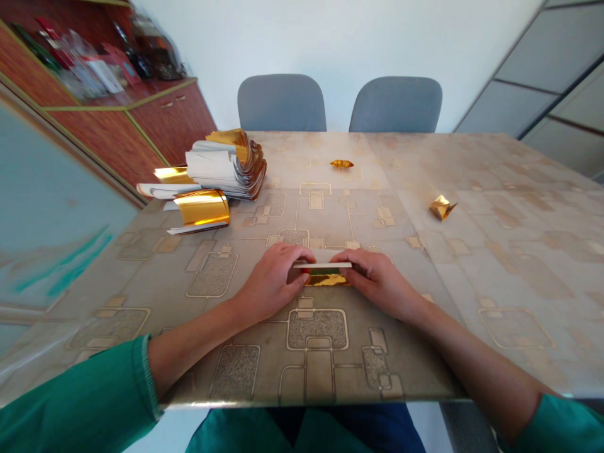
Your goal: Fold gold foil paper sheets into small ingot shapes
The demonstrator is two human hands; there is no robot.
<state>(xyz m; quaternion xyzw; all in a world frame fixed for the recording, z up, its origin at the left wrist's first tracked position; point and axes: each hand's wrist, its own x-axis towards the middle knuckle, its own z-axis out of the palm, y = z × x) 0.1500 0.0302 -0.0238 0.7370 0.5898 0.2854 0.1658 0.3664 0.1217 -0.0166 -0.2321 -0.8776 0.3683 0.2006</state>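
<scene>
Both hands meet at the middle of the table, near its front half. Between them is a sheet of gold foil paper (326, 279), its white back edge standing up and its shiny gold side facing me. My left hand (279, 272) grips the paper's left end, thumb in front and fingers behind. At the right end, my right hand (378, 280) pinches it the same way. The sheet looks bent or folded lengthwise. Part of it is hidden by my fingers.
A thick stack of gold and white paper (212, 170) lies at the back left, with a loose bent gold sheet (202, 209) before it. Two folded gold pieces, one small (341, 164) and one pointed (442, 207), sit farther back. Two grey chairs (282, 104) stand behind the table.
</scene>
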